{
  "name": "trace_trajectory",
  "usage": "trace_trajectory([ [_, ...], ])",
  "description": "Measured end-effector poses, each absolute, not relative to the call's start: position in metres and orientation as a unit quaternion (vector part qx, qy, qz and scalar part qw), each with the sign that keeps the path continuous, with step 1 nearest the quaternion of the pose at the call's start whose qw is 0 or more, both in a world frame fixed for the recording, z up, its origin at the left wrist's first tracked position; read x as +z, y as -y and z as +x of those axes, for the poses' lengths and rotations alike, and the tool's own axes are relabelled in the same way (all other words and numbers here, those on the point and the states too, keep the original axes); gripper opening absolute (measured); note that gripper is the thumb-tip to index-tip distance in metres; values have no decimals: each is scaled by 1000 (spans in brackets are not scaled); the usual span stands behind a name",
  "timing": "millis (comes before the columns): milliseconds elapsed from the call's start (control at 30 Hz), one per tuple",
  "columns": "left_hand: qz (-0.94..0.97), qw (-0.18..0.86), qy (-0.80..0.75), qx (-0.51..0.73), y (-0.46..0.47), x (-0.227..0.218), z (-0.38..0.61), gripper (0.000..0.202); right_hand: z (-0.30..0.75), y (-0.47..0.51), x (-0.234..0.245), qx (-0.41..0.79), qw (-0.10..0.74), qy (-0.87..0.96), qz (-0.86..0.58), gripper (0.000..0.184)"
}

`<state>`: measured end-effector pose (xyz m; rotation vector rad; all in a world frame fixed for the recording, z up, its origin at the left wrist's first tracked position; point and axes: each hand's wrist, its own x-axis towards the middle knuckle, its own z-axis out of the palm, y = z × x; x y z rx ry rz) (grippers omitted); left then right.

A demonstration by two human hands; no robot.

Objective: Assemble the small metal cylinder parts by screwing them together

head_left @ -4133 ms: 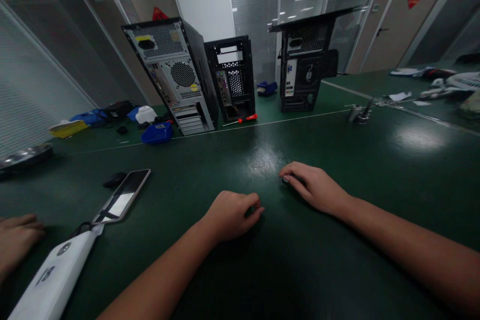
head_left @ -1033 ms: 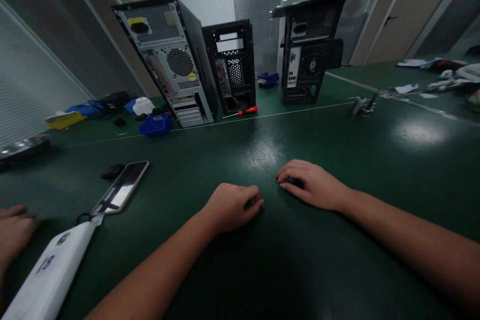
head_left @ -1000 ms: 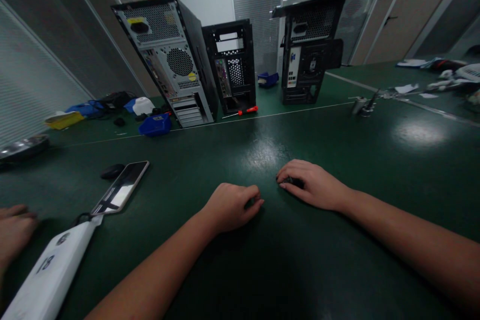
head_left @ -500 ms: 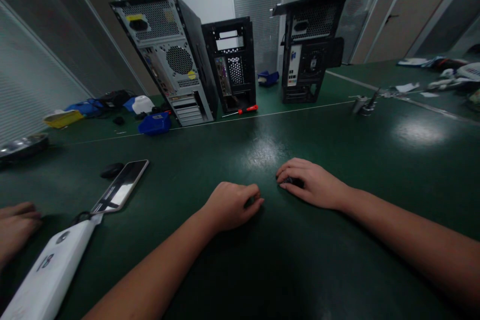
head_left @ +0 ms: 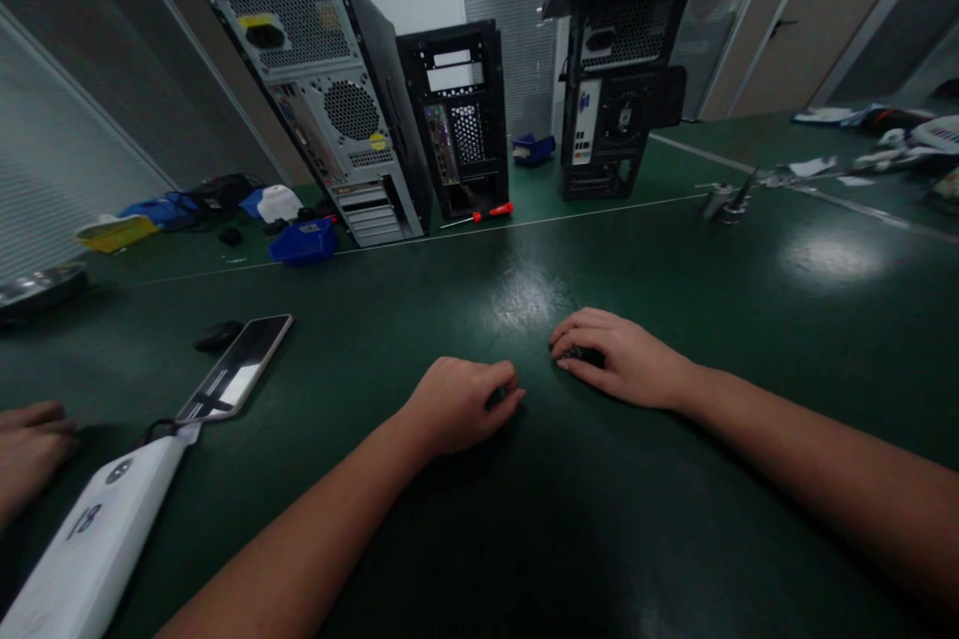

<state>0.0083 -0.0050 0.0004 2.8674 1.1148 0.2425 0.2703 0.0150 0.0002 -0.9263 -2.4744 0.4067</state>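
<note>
A small dark object (head_left: pixel 573 352), its long axis hidden, is held within the curled right hand (head_left: pixel 625 359). It is placed right of, and slightly farther than, the loosely curled left hand (head_left: pixel 463 403), whose grip cannot be told.

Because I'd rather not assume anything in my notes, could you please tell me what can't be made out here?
All in the head view:
- Small dark thing: mostly covered by the right hand.
- Left hand: its curled fingers hide its palm.
- Co-worker's hand: partly cut off by the left edge.
- White block: near end cut off by the bottom edge.
- White item: blurred, cut off by the right edge.
</note>
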Motion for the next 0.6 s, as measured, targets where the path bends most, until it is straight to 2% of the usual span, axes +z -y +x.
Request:
trace_trajectory([
  [600,928,39,-364,74,5,0,9,20,272,-16,-1,144,218,903,-342,17],
])
